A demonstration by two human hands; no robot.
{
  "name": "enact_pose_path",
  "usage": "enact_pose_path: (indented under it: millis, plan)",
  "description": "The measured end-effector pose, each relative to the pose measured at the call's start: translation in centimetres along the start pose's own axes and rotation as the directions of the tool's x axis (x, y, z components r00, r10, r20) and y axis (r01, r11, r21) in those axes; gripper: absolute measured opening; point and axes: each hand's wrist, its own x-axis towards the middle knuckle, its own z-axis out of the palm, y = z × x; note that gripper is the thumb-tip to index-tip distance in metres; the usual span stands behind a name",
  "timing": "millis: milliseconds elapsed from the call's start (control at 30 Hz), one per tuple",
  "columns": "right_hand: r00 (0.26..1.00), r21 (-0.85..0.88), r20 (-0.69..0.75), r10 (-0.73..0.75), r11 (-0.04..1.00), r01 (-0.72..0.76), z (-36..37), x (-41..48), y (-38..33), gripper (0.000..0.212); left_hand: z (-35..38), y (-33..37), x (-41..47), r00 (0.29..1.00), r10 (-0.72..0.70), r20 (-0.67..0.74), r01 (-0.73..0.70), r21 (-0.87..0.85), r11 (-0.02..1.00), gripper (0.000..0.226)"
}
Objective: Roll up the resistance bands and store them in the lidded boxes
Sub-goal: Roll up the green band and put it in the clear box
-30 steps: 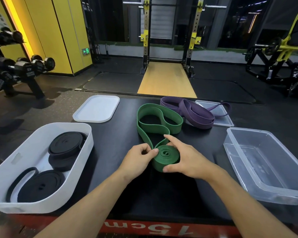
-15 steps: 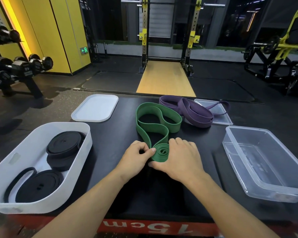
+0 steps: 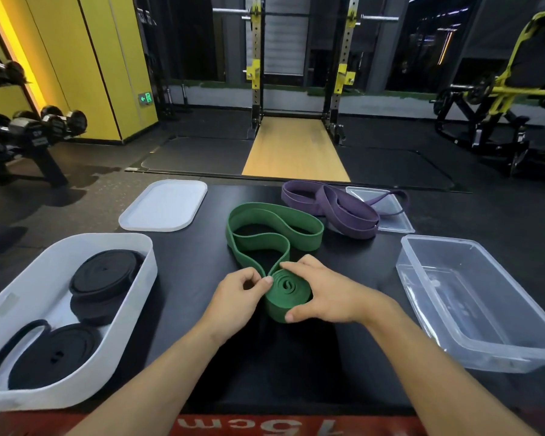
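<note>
A green resistance band (image 3: 288, 291) lies on the black platform, its near end wound into a coil and the rest looping away behind. My right hand (image 3: 324, 294) grips the coil, fingers over its top and thumb at its front. My left hand (image 3: 236, 297) pinches the band just left of the coil. A purple band (image 3: 343, 209) lies loose behind, partly on a clear lid (image 3: 397, 221). The white box (image 3: 22, 309) at left holds rolled black bands (image 3: 104, 275). A clear box (image 3: 485, 309) stands at right with nothing in it.
A white lid (image 3: 164, 206) lies at the back left of the platform. A dumbbell rack (image 3: 29, 133) stands on the floor at left, a squat rack (image 3: 296, 73) straight ahead, and a yellow machine (image 3: 501, 99) at right. The platform's red front edge (image 3: 265, 427) is close to me.
The coil has turned and grown a little since the earlier frames. My right hand shifted from covering the coil to gripping it from the right side.
</note>
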Motion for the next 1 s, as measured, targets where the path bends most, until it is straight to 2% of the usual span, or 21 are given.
enact_pose_path:
  millis: [67,133,200,267,333,400,633,700,833,1000]
  plan:
    - [0.997,0.051,-0.064,0.043,0.998,-0.04,0.7,-0.4,-0.3,0.117,0.0,0.1,0.1,1.0,0.001,0.0,-0.001,0.006,1.0,0.039]
    - [0.982,0.028,-0.146,0.116,0.993,-0.113,1.3,-1.0,-1.0,0.121,0.0,0.2,0.2,1.0,-0.002,0.0,0.002,0.014,1.0,0.039]
    - [0.946,-0.155,-0.26,0.195,0.958,-0.24,2.2,-1.7,-2.3,0.114,0.0,0.2,0.2,1.0,0.0,-0.009,0.0,0.014,1.0,0.038]
    - [0.891,-0.308,-0.406,0.206,0.887,-0.345,3.4,-1.8,-3.5,0.103,0.1,0.2,0.2,0.999,0.004,-0.035,-0.003,0.017,1.0,0.036]
    - [0.841,-0.349,-0.513,0.172,0.853,-0.388,4.4,-1.2,-4.1,0.098,0.1,0.2,0.2,0.999,0.014,-0.051,-0.013,0.013,1.0,0.034]
    - [0.814,-0.343,-0.561,0.153,0.852,-0.396,4.8,-0.6,-3.9,0.094,0.1,0.3,0.1,0.999,0.021,-0.048,-0.021,0.009,1.0,0.034]
    - [0.828,-0.311,-0.547,0.126,0.887,-0.34,4.8,0.1,-2.6,0.08,0.2,1.2,0.2,0.998,-0.048,-0.032,0.051,0.094,0.994,0.047]
    - [0.844,-0.333,-0.522,0.12,0.883,-0.331,4.5,0.2,-2.4,0.081,-0.6,1.9,0.9,0.994,-0.054,-0.091,0.069,0.176,0.982,0.049]
    - [0.866,-0.314,-0.486,0.118,0.901,-0.299,4.2,0.2,-2.0,0.084,-3.4,2.5,4.0,0.977,0.006,-0.214,0.055,0.276,0.96,0.021]
    - [0.882,-0.234,-0.45,0.142,0.934,-0.27,3.9,0.1,-1.6,0.083,-6.0,1.9,7.8,0.988,-0.072,-0.138,0.129,0.473,0.871,0.003]
